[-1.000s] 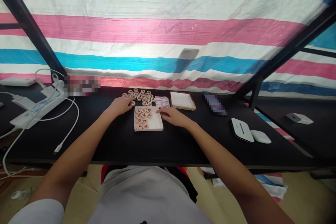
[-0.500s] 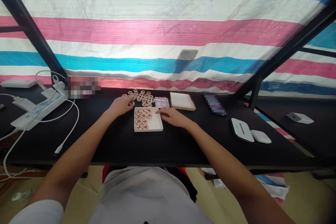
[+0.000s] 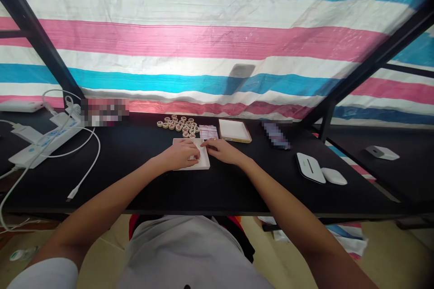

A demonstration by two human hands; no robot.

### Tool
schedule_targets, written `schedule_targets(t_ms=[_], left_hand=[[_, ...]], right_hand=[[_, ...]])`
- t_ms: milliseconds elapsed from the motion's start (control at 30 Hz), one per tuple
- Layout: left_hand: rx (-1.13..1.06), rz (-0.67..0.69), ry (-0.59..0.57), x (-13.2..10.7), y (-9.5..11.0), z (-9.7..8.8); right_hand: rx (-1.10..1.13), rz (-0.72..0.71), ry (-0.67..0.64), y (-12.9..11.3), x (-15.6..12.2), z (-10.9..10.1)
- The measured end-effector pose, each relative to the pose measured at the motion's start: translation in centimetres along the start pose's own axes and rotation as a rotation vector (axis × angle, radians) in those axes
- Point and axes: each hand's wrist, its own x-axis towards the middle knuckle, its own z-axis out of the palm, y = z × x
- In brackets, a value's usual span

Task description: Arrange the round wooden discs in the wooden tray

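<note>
An open white box (image 3: pixel 204 162) lies on the black table in front of me. My left hand (image 3: pixel 185 153) is over it with curled fingers, closed on a Chinese chess piece that the fingers mostly hide. The same hand covers most of the pieces lying in the box. At the box's far right corner, my right hand (image 3: pixel 220 150) grips the rim with its fingertips. Just beyond the box lies a loose group of round Chinese chess pieces (image 3: pixel 178 127), pale with dark and red characters.
A folded paper board (image 3: pixel 208 132) and an open box lid (image 3: pixel 234 130) lie behind my right hand. Farther right are a blurred phone (image 3: pixel 276 135), a white flat device (image 3: pixel 310 168) and a white case (image 3: pixel 334 176). A power strip (image 3: pixel 44 144) with cables occupies the left side.
My left hand has moved from the loose pieces toward me and right, over the box, taking a piece from the group's near edge. My right hand has stayed at the box's corner.
</note>
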Motion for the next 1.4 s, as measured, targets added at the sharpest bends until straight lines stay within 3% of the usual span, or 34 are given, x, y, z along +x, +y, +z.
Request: schedule_targets(t_ms=[100,733,833,967,1133,1400], left_hand=[[-0.029,-0.024,-0.038,-0.1,-0.6,0.1],[0.069,0.085,0.018,-0.2,-1.3,0.0],[0.042,0.017,0.073,-0.3,-1.9,-0.7],[0.079,-0.163,0.137,-0.9,-4.8,-1.4],[-0.025,-0.284,0.121,-1.4,-8.8,-0.2],[0.06,-0.295,-0.024,-0.9,-9.1,0.3]], right_hand=[[0.003,-0.005,0.005,0.1,0.0,0.0],[0.008,0.011,-0.006,0.1,0.0,0.0],[0.006,0.007,-0.007,0.1,0.0,0.1],[0.016,0.016,-0.011,0.1,0.0,0.1],[0.011,0.021,-0.018,0.1,0.1,0.0],[0.018,0.018,-0.016,0.0,0.0,0.0]])
